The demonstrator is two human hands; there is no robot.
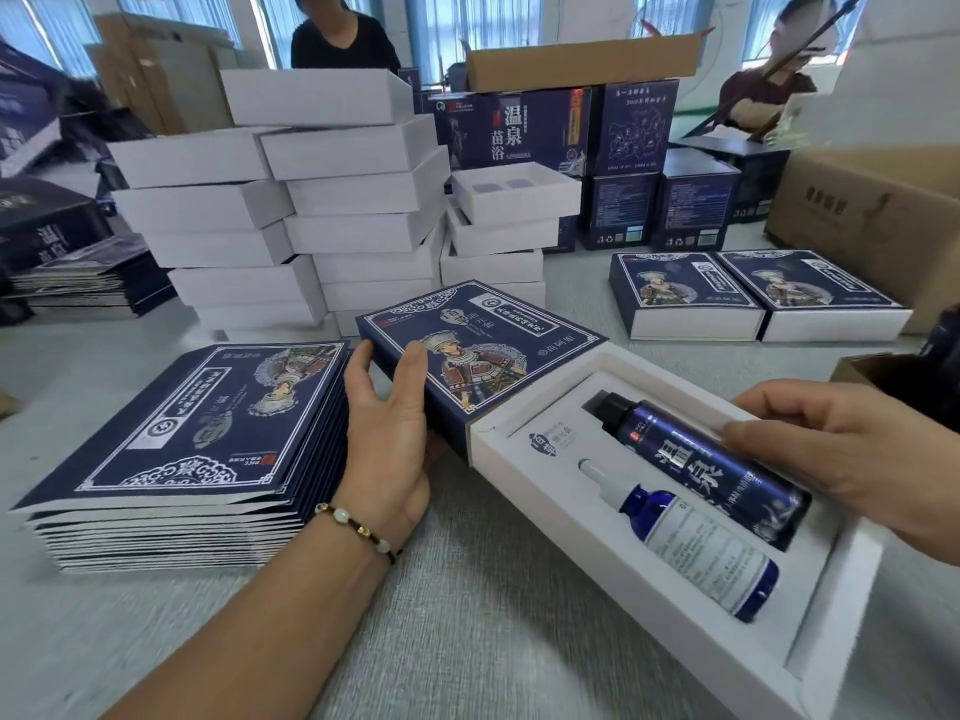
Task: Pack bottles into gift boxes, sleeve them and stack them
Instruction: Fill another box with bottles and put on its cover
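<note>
Both bottles (696,480) sit in the tray (613,574), my left hand (387,407) grips the sleeve (478,345) half on, right hand (852,449) fingers pressing the tray's 3 o'clock side; two sleeved boxes (758,293) wait at 1 o'clock, stacking's left.

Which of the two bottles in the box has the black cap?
The bigger dark bottle, lying in the slot farther from the camera, under the right hand's fingers. The smaller blue bottle beside it has a white top and a pale label.
</note>
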